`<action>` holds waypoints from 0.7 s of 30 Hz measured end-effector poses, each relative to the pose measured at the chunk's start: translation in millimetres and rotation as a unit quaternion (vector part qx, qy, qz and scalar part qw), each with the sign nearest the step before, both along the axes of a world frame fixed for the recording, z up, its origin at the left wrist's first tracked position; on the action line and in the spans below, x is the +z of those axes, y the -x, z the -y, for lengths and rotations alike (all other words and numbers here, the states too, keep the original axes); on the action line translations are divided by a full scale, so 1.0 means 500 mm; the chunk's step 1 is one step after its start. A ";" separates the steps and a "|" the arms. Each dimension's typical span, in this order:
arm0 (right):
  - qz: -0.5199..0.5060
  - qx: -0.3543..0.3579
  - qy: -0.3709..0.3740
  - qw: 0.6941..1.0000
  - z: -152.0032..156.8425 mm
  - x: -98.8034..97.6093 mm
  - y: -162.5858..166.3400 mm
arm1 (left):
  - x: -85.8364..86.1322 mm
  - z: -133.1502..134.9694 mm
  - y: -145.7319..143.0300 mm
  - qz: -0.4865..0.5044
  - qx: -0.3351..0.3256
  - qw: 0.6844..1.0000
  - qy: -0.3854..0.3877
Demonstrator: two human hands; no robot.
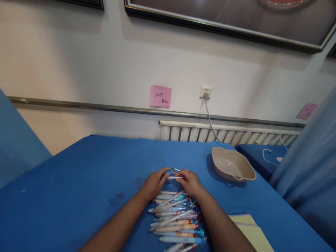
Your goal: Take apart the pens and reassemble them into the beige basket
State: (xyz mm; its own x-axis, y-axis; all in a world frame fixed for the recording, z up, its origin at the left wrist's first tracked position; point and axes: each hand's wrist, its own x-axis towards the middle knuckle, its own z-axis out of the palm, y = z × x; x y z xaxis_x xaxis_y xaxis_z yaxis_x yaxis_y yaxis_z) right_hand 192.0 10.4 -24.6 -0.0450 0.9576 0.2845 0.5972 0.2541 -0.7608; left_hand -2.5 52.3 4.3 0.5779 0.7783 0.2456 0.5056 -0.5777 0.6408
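Note:
Both my hands meet above a heap of several pens (pixel 175 220) on a blue table (pixel 78 182). My left hand (pixel 154 182) and my right hand (pixel 189 181) are closed in pinches on the two ends of one small white pen part (pixel 174 177), held level between them. A thin dark-tipped refill (pixel 175 169) lies or sticks out just behind the fingers. The pens in the heap are white, pale blue and orange, lying between my forearms.
A beige shallow dish (pixel 232 164) stands to the right of my hands. A yellow pad (pixel 250 231) lies at the near right. Behind the table are a radiator (pixel 225 134), a wall socket with a cable (pixel 205 92) and a pink note (pixel 160 96). Blue curtain (pixel 312 168) hangs right.

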 end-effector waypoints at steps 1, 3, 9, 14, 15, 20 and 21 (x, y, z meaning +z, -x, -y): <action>-0.001 -0.002 -0.001 1.000 -0.001 -0.002 0.000 | -0.001 -0.001 0.001 -0.006 0.023 1.000 0.011; 0.006 -0.008 -0.003 1.000 -0.002 -0.005 0.000 | -0.004 -0.003 0.002 0.001 0.043 0.999 0.003; 0.025 -0.011 -0.017 0.999 -0.001 -0.003 -0.001 | -0.013 -0.005 0.003 0.005 -0.021 1.000 -0.019; 0.031 -0.017 -0.009 0.999 -0.002 -0.001 -0.003 | -0.008 -0.005 0.004 -0.009 0.028 0.999 -0.019; 0.031 -0.018 -0.009 0.999 -0.002 -0.002 -0.003 | -0.007 -0.004 0.004 0.004 0.011 0.999 -0.039; 0.015 -0.004 -0.008 1.000 -0.003 -0.002 -0.001 | -0.008 -0.001 0.000 -0.009 -0.016 1.000 -0.022; 0.017 -0.004 -0.007 1.000 -0.003 -0.001 0.000 | -0.009 -0.002 0.000 -0.021 0.004 1.000 -0.002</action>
